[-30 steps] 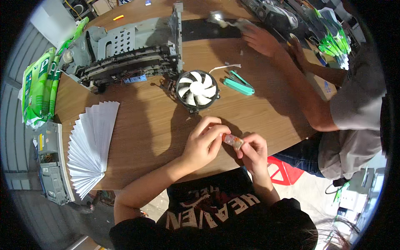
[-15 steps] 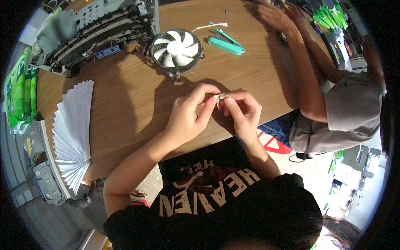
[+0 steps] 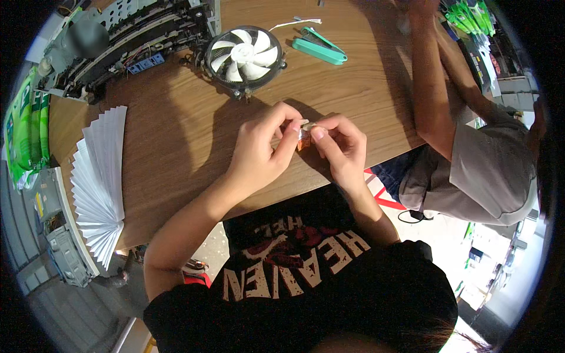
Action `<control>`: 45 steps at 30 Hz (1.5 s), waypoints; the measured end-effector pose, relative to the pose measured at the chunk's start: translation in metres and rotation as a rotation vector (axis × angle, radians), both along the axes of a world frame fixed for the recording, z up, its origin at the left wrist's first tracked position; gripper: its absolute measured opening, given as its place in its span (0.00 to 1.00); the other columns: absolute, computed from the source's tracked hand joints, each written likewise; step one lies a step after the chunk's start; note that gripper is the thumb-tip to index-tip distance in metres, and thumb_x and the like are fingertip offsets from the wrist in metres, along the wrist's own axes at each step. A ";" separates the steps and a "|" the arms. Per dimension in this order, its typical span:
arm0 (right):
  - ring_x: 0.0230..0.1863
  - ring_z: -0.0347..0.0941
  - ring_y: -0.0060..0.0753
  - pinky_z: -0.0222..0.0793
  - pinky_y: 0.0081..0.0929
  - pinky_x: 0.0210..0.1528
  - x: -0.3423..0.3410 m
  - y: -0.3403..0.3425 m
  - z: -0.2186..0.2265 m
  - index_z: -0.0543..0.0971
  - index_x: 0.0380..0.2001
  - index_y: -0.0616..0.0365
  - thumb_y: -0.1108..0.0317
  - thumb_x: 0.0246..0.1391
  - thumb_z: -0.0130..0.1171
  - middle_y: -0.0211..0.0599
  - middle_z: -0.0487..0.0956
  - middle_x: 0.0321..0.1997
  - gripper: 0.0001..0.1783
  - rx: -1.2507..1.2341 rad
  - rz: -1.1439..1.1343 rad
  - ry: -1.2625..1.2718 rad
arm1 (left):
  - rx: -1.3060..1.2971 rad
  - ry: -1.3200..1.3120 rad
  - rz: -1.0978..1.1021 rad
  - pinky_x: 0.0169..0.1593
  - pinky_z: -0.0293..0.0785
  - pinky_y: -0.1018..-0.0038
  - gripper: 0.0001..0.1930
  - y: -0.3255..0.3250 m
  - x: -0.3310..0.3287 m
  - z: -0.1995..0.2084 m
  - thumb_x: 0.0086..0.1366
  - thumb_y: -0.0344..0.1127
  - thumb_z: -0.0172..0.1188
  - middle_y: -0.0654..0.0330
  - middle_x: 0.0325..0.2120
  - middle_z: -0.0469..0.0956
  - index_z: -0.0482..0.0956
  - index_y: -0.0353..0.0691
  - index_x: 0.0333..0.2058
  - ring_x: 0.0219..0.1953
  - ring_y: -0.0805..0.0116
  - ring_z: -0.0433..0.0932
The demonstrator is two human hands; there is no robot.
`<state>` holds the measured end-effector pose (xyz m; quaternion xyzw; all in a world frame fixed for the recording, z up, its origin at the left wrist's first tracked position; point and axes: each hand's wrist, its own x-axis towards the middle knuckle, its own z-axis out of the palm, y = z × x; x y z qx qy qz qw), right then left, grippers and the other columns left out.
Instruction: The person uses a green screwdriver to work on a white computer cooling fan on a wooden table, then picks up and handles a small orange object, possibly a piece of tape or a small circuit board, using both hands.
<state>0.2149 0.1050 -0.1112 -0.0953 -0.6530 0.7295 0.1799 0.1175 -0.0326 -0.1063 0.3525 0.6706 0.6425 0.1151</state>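
Above the table's near edge, my left hand (image 3: 259,147) and my right hand (image 3: 345,146) meet, both closed in pinches. Between their fingertips is a small crinkled wrapper (image 3: 303,141), shiny and clear with an orange lower part. Each thumb and forefinger grips its upper edge, and a pale bit shows at the top. Fingers hide whatever may be inside. Beyond my hands lies a round black cooling fan (image 3: 243,54) with white blades. To its right rests a teal hinged tool (image 3: 319,51), perhaps a stapler, beside a thin white strip (image 3: 296,23).
A partly dismantled machine (image 3: 150,44) stands at the far left. Pleated white paper (image 3: 101,182) spreads along the left table edge, near green packages (image 3: 26,129). On the right, a co-worker's forearm (image 3: 432,88) reaches over the wooden table (image 3: 176,170).
More of the wrapper's orange part now shows below my fingertips, and my fingers have shifted along its top. The co-worker's arms have moved. The whole view has shifted slightly.
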 end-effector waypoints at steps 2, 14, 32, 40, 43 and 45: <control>0.29 0.66 0.15 0.62 0.18 0.31 -0.002 -0.001 -0.001 0.80 0.33 0.64 0.73 0.57 0.61 0.28 0.76 0.28 0.05 0.105 -0.034 -0.033 | -0.048 0.374 0.069 0.30 0.72 0.70 0.03 0.000 -0.009 0.001 0.62 0.26 0.57 0.55 0.25 0.74 0.73 0.35 0.32 0.27 0.61 0.77; 0.26 0.67 0.24 0.62 0.20 0.29 -0.006 -0.002 0.001 0.80 0.31 0.63 0.75 0.53 0.62 0.33 0.73 0.24 0.03 0.417 -0.107 0.083 | -0.264 0.726 0.124 0.30 0.75 0.66 0.05 -0.006 -0.008 0.016 0.59 0.31 0.60 0.59 0.27 0.73 0.73 0.41 0.32 0.28 0.58 0.77; 0.24 0.64 0.20 0.60 0.20 0.28 0.011 0.005 0.003 0.79 0.30 0.63 0.75 0.54 0.61 0.30 0.72 0.22 0.03 0.359 -0.046 0.098 | -0.525 0.646 0.039 0.26 0.74 0.62 0.06 -0.006 0.009 0.034 0.64 0.36 0.56 0.57 0.28 0.74 0.72 0.42 0.31 0.27 0.53 0.79; 0.21 0.66 0.21 0.62 0.22 0.25 0.008 0.008 0.015 0.80 0.31 0.62 0.71 0.54 0.63 0.33 0.74 0.22 0.05 0.408 0.013 -0.089 | -0.400 0.878 0.077 0.29 0.74 0.65 0.09 -0.010 -0.005 0.015 0.61 0.37 0.59 0.61 0.24 0.72 0.70 0.42 0.26 0.27 0.61 0.77; 0.21 0.67 0.21 0.63 0.23 0.25 0.010 0.011 0.032 0.80 0.31 0.61 0.69 0.54 0.63 0.35 0.76 0.23 0.06 0.424 0.129 -0.151 | -0.375 1.005 0.023 0.31 0.72 0.69 0.10 -0.012 -0.005 0.017 0.58 0.38 0.61 0.62 0.22 0.69 0.69 0.43 0.25 0.27 0.64 0.75; 0.21 0.68 0.20 0.64 0.23 0.25 0.011 0.016 0.042 0.80 0.31 0.61 0.68 0.54 0.64 0.36 0.77 0.23 0.08 0.435 0.210 -0.197 | -0.375 1.031 -0.003 0.32 0.71 0.71 0.10 -0.015 -0.002 0.021 0.56 0.38 0.62 0.62 0.22 0.67 0.69 0.44 0.24 0.27 0.66 0.75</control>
